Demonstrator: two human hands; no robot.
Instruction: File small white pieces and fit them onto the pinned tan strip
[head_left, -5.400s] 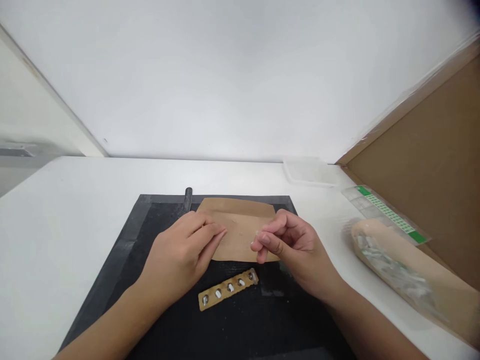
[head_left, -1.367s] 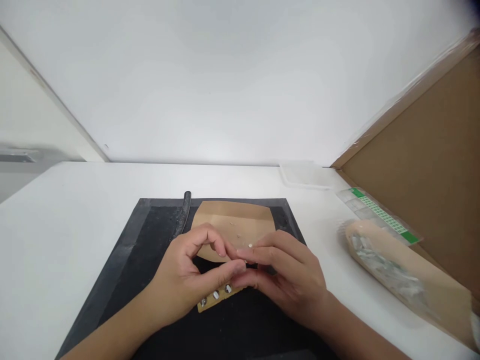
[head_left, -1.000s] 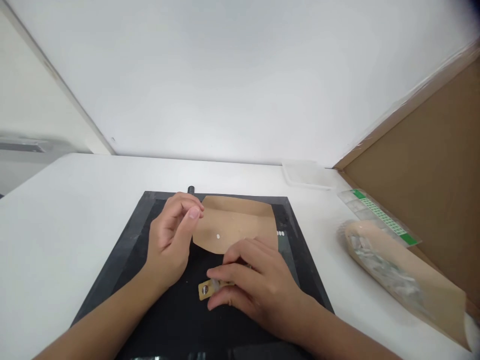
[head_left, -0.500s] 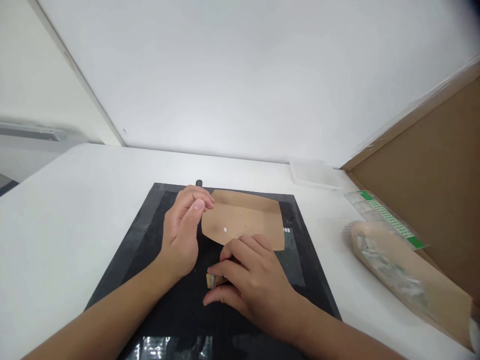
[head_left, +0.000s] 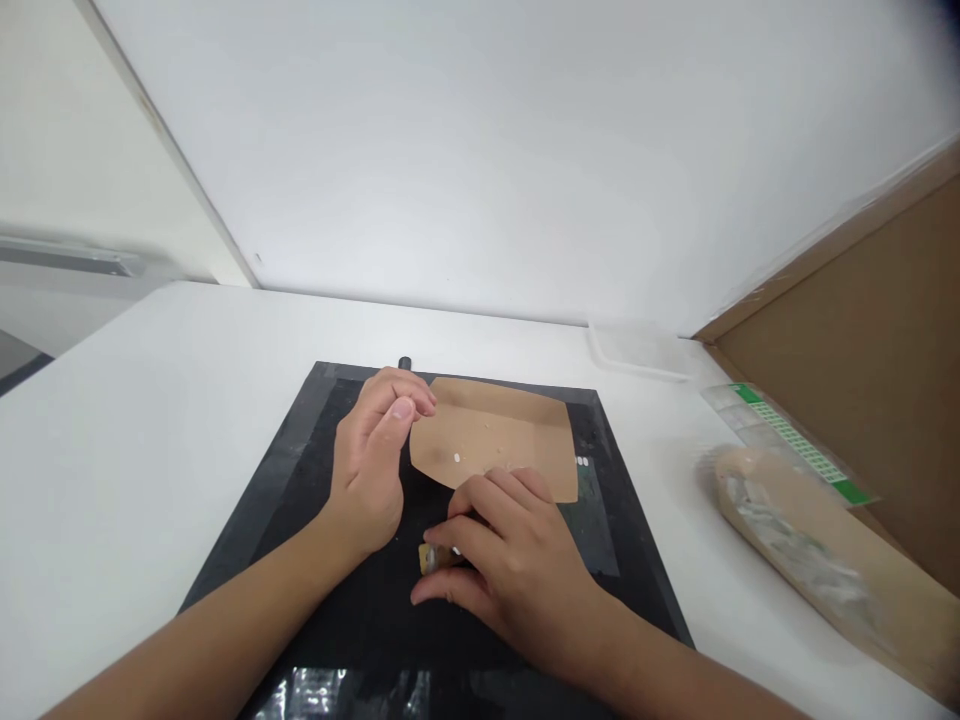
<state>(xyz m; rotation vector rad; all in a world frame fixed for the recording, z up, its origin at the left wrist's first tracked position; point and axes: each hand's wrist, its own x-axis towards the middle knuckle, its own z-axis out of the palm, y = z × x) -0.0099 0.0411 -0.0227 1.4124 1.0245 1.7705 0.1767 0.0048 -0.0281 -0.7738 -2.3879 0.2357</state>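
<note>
My right hand (head_left: 517, 565) is over the black mat (head_left: 300, 590), its thumb and index finger closed around a small yellowish-brown piece (head_left: 429, 558) with a clear or shiny band. Most of that piece is hidden under the fingers, so its kind cannot be made out. To its left my left hand (head_left: 371, 460) is held loosely curved above the mat, thumb apart from the fingers, with nothing visible in it. Just beyond both hands lies a shallow brown paper tray (head_left: 487, 440) with a few small white bits in it. My right knuckles overlap its near edge.
At the right stands another brown tray (head_left: 862, 560) holding crumpled clear plastic. Behind it is a clear packet with a green-and-white strip (head_left: 802, 440). A translucent shallow container (head_left: 641, 352) rests by the back wall. A small black cylinder (head_left: 405, 363) shows at the mat's far edge.
The whole view has shifted slightly, so things sit a little farther right. My right thumb and index finger are slightly wider apart around the small piece; my left hand keeps its pose.
</note>
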